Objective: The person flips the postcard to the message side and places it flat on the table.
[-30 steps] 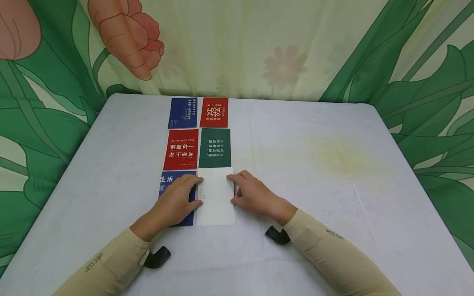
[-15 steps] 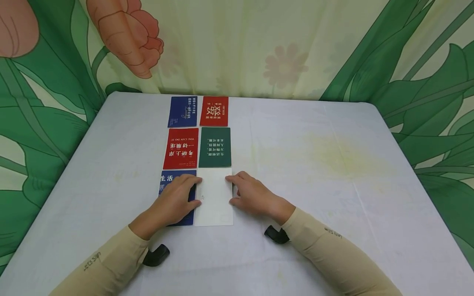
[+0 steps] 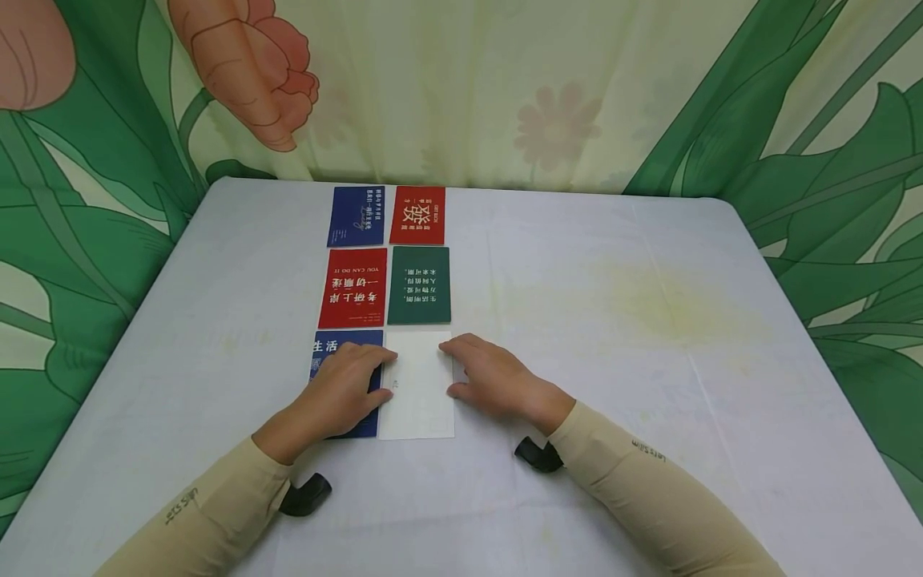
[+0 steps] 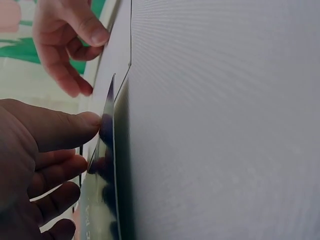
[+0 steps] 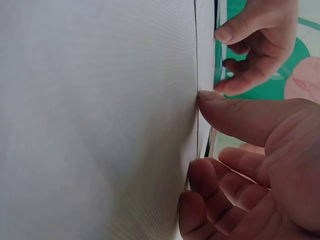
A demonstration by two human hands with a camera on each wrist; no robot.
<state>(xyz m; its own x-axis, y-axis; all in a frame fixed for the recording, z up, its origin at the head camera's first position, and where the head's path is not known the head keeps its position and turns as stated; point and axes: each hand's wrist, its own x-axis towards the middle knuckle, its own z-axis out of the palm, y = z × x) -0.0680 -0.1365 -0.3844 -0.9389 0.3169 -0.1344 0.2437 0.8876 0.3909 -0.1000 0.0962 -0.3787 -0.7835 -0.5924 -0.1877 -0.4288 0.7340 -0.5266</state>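
A white blank-faced card (image 3: 417, 405) with tiny print near its left edge lies flat on the table, between my two hands. My left hand (image 3: 332, 393) reaches over a blue card (image 3: 328, 343), with its index finger and thumb tips at the white card's left edge. At the opposite edge, the index finger and thumb of my right hand (image 3: 501, 377) rest lightly. In the left wrist view, the edge of the blue card (image 4: 114, 165) looks slightly raised off the cloth. Beyond the white card lies a green card (image 3: 420, 285) with white writing.
A red card (image 3: 353, 288) lies left of the green one. Farther back are another blue card (image 3: 356, 216) and another red card (image 3: 417, 216), completing two columns. White cloth covers the table (image 3: 613, 320). Black curved pieces (image 3: 306, 495) show under both wrists.
The white card has slid slightly toward me and left, so a thin gap now separates it from the green card. Both hands moved a little with it; the left index fingertip extends farther over its edge.
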